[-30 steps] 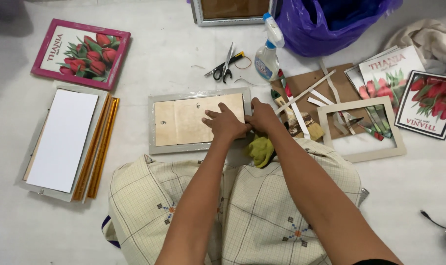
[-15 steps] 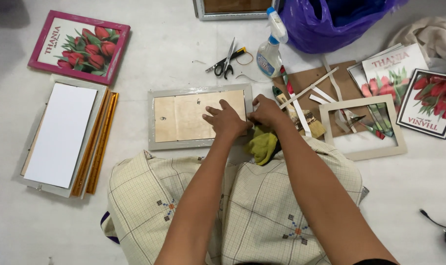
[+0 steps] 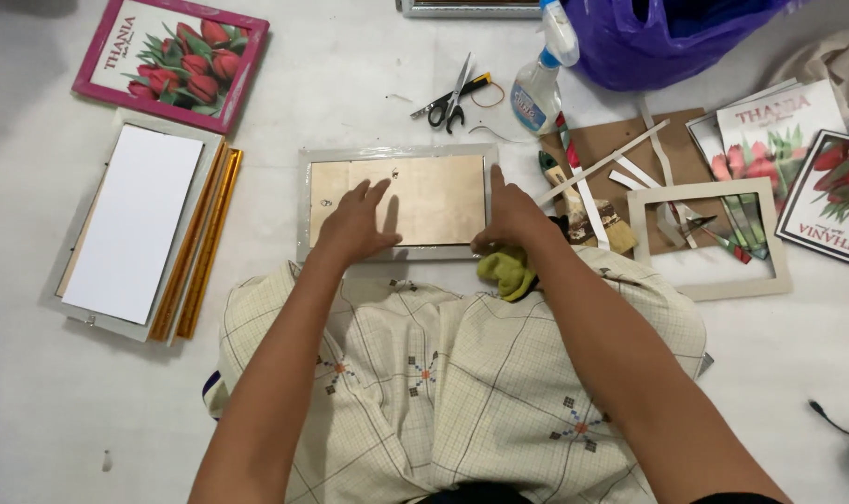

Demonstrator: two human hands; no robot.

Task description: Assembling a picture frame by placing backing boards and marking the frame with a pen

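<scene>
Lying face-down on the white floor just ahead of the checked cloth [image 3: 462,373] — a silver picture frame [image 3: 396,154], tan backing board up. Resting flat on that board, left hand [image 3: 354,224], fingers spread wide, gripping nothing. Pressing at the frame's right edge, right hand [image 3: 513,219], fingers extended and pointing up along the side, thumb near the lower corner; not closed on anything, though sitting right over a yellow-green rag [image 3: 506,271] bunched against the frame's lower right corner.

Crowding the right side: a paintbrush [image 3: 592,219] and loose white strips on a brown cardboard sheet [image 3: 620,140], then an empty pale mat frame [image 3: 714,238] and tulip prints [image 3: 840,191] beyond. Standing just behind the frame — a spray bottle [image 3: 541,89], scissors [image 3: 452,93] beside it, a purple bag [image 3: 667,37] further back. Off to the left, well apart, a white panel [image 3: 130,224] with gold strips [image 3: 200,247] alongside, and a pink-framed tulip picture [image 3: 172,61].

Compared with half a second back: hands spreading apart, left sliding away from the right edge toward the board's left half, right staying put at the right edge.
</scene>
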